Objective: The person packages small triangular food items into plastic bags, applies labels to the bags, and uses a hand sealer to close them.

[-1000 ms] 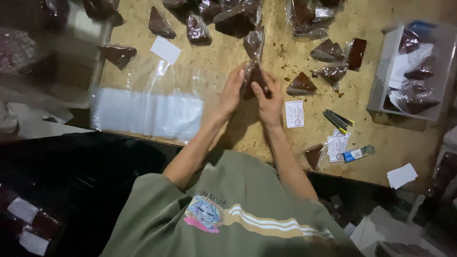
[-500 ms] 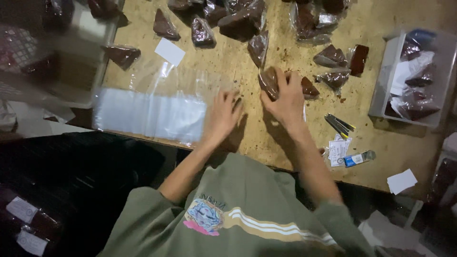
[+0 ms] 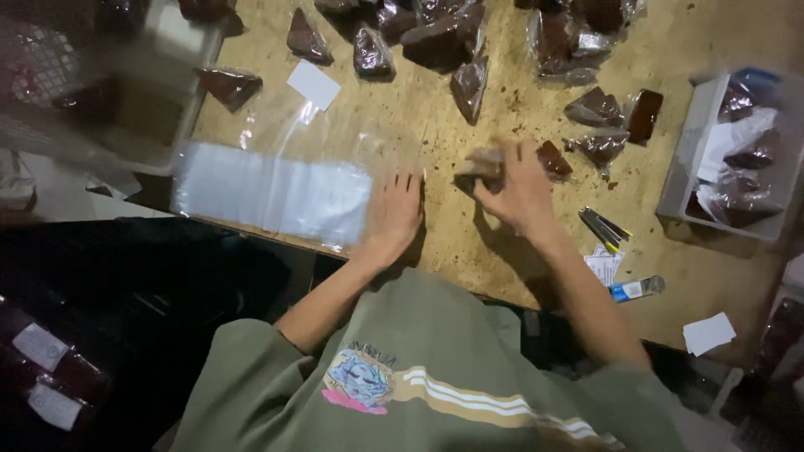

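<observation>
Wooden bench point(image 3: 435, 243), bagged dark pieces scattered across far side. Stack of clear plastic bags point(image 3: 272, 194) at near-left edge. Left hand point(image 3: 394, 213) flat, fingers spread, palm down on stack's right end, holding nothing. Right hand point(image 3: 517, 186) curled round brown wrapped piece point(image 3: 481, 163), just right of left hand.

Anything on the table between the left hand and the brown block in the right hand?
Nothing: in the head view only bare table separates the left hand from the brown block held by the right hand.
</observation>
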